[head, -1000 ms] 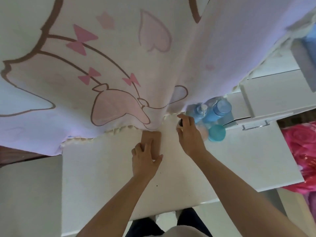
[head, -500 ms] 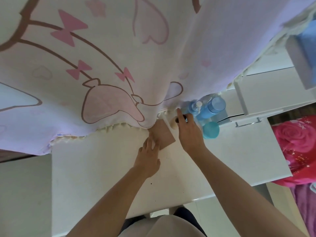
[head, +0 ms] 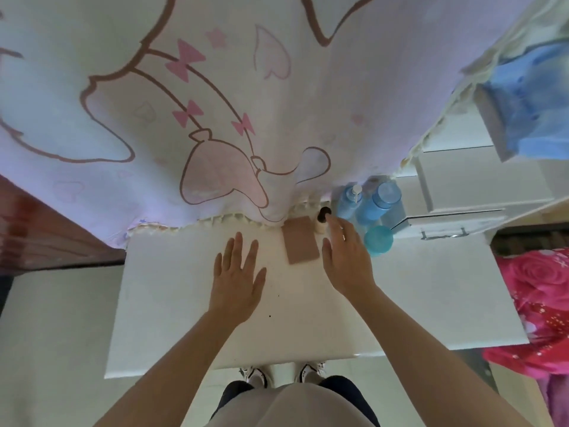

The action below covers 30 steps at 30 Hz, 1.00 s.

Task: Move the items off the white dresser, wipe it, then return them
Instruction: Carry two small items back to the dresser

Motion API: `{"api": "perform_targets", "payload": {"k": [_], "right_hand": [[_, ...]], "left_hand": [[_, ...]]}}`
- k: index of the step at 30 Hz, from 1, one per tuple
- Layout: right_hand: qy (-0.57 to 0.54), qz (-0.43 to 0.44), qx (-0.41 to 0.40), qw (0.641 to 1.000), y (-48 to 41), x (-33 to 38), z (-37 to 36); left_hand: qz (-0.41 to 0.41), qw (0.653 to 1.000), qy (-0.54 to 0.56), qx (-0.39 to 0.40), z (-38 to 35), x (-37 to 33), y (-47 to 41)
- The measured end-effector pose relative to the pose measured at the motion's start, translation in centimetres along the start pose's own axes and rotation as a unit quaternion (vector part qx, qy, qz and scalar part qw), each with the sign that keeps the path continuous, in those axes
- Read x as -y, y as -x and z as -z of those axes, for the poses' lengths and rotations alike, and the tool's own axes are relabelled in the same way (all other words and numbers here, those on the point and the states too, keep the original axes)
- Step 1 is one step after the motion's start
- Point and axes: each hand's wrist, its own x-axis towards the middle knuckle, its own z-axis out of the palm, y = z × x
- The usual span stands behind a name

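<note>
A brown flat case lies on the white dresser top near the back. Right of it stands a small cream bottle with a dark cap. Two blue bottles and a teal jar stand further right. My left hand hovers flat with straight fingers left of the case, holding nothing. My right hand is spread with fingers straight just right of the case, its fingertips close to the cream bottle, holding nothing.
A pale curtain with pink bows and hearts hangs over the dresser's back edge. A white drawer unit sits at the right. A pink rose-print bedspread lies to the far right. My shoes show below the front edge.
My left hand let go of the brown case and drew back to the left. My right hand released the cream bottle and opened. Both items now stand free on the dresser.
</note>
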Motion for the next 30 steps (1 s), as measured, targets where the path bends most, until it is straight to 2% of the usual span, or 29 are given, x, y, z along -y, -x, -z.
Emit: {"api": "perform_targets", "payload": {"k": [3,6,10,14,18,22,26,30], "right_hand": [[0.004,0.049,-0.024,0.998,1.8,1.5,-0.6],[-0.021,0.105,-0.015,0.994,2.1,5.1,-0.2],[-0.06,0.173,-0.051,0.982,1.5,12.8,2.9],[-0.109,0.252,-0.101,0.956,2.6,22.8,6.5],[-0.154,0.336,-0.15,0.917,7.8,35.1,8.5],[-0.213,0.403,-0.167,0.874,16.6,49.1,10.1],[-0.226,0.487,-0.129,0.834,25.8,61.1,11.2],[-0.235,0.56,-0.074,0.791,33.5,70.2,10.1]], "left_hand": [[0.066,0.995,-0.006,-0.075,1.0,1.0,4.0],[0.113,0.984,-0.021,-0.133,3.1,2.3,7.5],[0.157,0.963,-0.029,-0.219,9.2,5.3,11.6],[0.209,0.924,-0.055,-0.314,16.7,9.0,18.5],[0.257,0.881,-0.074,-0.39,21.4,12.7,30.7],[0.308,0.843,-0.128,-0.422,24.2,17.2,46.4],[0.397,0.791,-0.163,-0.436,26.8,21.4,60.9],[0.479,0.734,-0.176,-0.447,27.5,24.2,72.1]]}}
